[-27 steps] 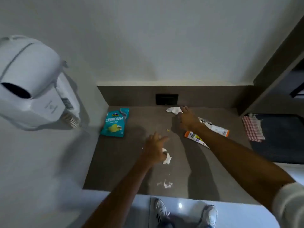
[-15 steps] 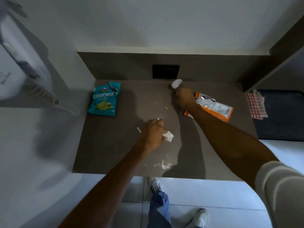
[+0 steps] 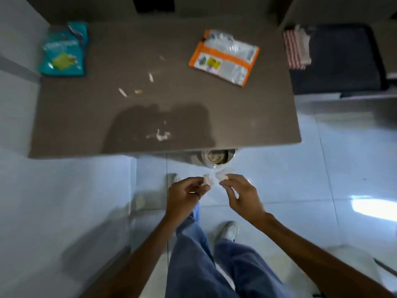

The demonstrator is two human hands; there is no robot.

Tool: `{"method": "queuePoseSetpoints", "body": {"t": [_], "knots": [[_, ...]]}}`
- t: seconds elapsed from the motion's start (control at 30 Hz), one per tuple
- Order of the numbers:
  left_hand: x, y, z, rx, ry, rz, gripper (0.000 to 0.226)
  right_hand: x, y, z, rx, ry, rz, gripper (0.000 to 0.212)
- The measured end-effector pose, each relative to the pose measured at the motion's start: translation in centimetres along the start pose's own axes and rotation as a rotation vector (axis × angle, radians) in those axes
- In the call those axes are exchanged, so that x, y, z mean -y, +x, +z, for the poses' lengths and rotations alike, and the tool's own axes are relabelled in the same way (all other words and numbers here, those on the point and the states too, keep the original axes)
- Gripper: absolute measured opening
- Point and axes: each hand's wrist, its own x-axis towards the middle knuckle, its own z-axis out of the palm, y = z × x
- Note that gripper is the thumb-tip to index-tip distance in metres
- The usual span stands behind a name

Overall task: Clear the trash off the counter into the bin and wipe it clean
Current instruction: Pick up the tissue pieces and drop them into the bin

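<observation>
Tissue scraps, one pinched in the left hand (image 3: 185, 195) and one in the right hand (image 3: 240, 195), sit side by side just short of the bin (image 3: 217, 157) tucked under the counter (image 3: 257, 117) edge, dead ahead, equally near both.

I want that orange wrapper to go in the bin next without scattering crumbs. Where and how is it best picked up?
The orange wrapper lies flat on the counter, its torn clear end toward the wall. Probably best: come from above on its near-right side, pinch the sealed orange edge with the fingers, then lift so the open end stays uppermost. A flat packet offers only its edges to grip.
</observation>
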Motion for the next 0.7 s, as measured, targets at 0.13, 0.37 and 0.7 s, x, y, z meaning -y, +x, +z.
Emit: {"method": "queuePoseSetpoints", "body": {"t": [0.13,0.37,0.7], "knots": [[8.5,8.3,9.2,-0.024,-0.128,-0.24,0.007,-10.2,2.5,8.2,-0.025,0.116,0.256,0.019],[15.9,30.4,17.7,-0.097,-0.359,-0.504,0.029,-24.5,16.0,22.1,-0.116,0.507,0.759,0.033],[12.2,19.1,11.9,0.001,0.222,0.058,0.038,-15.6,9.6,14.0,-0.151,0.098,0.384,0.045]]}}
